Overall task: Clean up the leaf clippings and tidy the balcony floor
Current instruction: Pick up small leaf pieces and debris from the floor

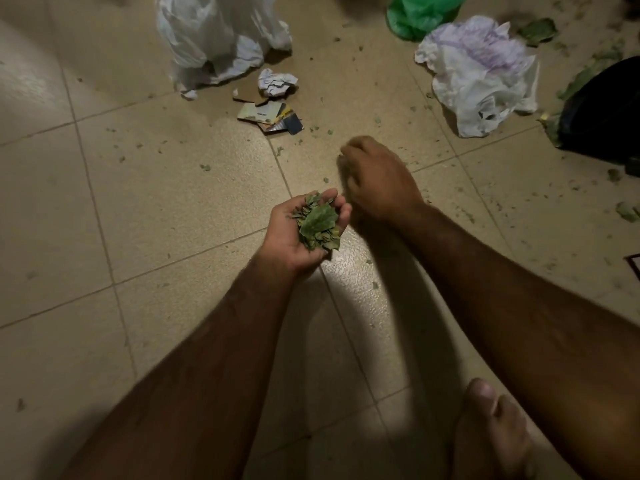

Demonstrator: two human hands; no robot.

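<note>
Leaf clippings [318, 225] heaped in your cupped left hand [294, 237] | right hand [377, 181] just beside it, knuckles up, blurred, grip unclear | loose bits [314, 128] on floor [138, 202] ahead and rightward, nearer your right hand

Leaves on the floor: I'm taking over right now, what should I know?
The left hand is cupped palm up and holds a pile of leaf clippings.
The right hand is low over the floor, fingers curled; it is too blurred to tell if it holds anything.
Done: one handful gathered.
Left: small leaf bits dot the tiles, with bigger ones at the right. Crumpled paper and torn card pieces lie near the white bag. A green bag sits further back.
</note>
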